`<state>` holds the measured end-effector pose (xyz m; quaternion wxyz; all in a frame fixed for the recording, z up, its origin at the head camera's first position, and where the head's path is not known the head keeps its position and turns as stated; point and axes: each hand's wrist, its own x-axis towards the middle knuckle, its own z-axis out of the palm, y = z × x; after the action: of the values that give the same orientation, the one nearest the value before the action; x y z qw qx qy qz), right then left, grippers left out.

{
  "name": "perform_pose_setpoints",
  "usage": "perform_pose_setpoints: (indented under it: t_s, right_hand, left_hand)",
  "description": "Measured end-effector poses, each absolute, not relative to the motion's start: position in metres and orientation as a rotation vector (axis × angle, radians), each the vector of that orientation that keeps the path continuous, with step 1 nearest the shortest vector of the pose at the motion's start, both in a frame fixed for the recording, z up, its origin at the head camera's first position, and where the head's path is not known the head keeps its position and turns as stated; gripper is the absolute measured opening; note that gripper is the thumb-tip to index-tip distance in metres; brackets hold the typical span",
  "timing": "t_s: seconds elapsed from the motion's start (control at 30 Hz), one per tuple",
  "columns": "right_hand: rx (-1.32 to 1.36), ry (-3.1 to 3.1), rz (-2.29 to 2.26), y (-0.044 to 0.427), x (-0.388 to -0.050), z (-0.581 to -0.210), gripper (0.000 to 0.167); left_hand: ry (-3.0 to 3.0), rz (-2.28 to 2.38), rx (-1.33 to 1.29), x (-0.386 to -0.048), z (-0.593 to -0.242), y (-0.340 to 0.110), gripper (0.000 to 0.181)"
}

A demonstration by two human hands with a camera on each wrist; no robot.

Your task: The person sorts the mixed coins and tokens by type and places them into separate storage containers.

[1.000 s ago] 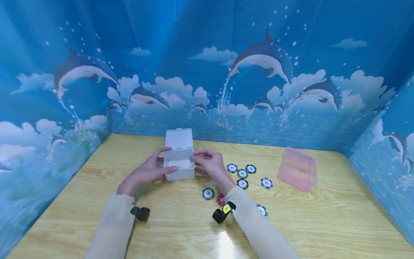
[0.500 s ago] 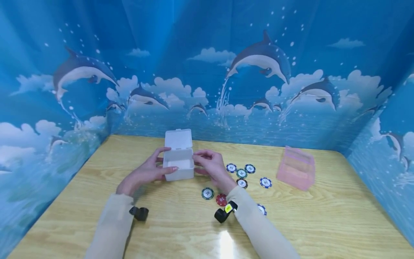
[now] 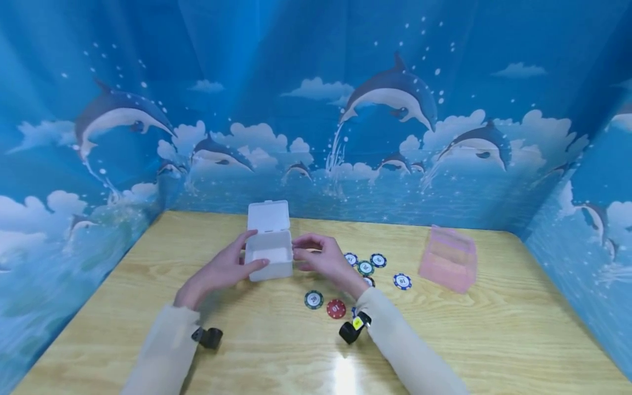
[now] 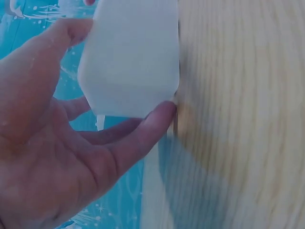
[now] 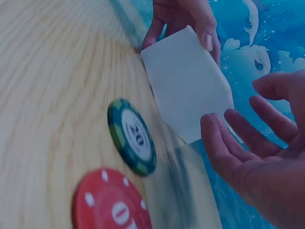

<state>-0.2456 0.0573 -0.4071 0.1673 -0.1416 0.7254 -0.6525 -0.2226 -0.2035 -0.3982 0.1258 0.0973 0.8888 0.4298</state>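
A white plastic box (image 3: 269,247) stands on the table with its hinged lid (image 3: 269,215) raised at the back. My left hand (image 3: 229,267) grips its left end, thumb at the front and fingers behind, as the left wrist view also shows on the box (image 4: 133,57). At the right end, my right hand (image 3: 326,259) has loosely bent, spread fingers and holds nothing visible. Its fingertips are close to the box; whether they touch cannot be told. Nearest that hand lie a green poker chip (image 5: 133,136) and a red poker chip (image 5: 112,202).
More poker chips lie right of the right hand, among them a green one (image 3: 365,267), a dark blue one (image 3: 378,260) and a blue one (image 3: 402,281). The right forearm partly covers others. A pink translucent box (image 3: 449,259) stands farther right. A dolphin-printed curtain (image 3: 316,109) borders the table.
My right hand's fingertips have drawn back from the box's opening to outside its right end. My left hand keeps its hold. The right forearm shifted slightly right, uncovering the red chip.
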Motion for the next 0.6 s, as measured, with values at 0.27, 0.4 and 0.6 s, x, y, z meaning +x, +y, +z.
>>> perform_pose_setpoints:
  t_s: [0.27, 0.4, 0.6]
  right_hand:
    - [-0.6, 2.318, -1.685, 0.065, -0.241, -0.401, 0.034]
    - [-0.737, 2.509, -1.511, 0.07, -0.239, -0.397, 0.039]
    - [-0.959, 2.786, -1.197, 0.081, -0.235, -0.394, 0.048]
  left_hand:
    - [2.661, 1.223, 0.28, -0.215, -0.392, -0.205, 0.087]
    - [2.793, 1.113, 0.223, -0.208, -0.388, -0.208, 0.083]
    - [3.032, 0.899, 0.244, -0.197, -0.385, -0.216, 0.074]
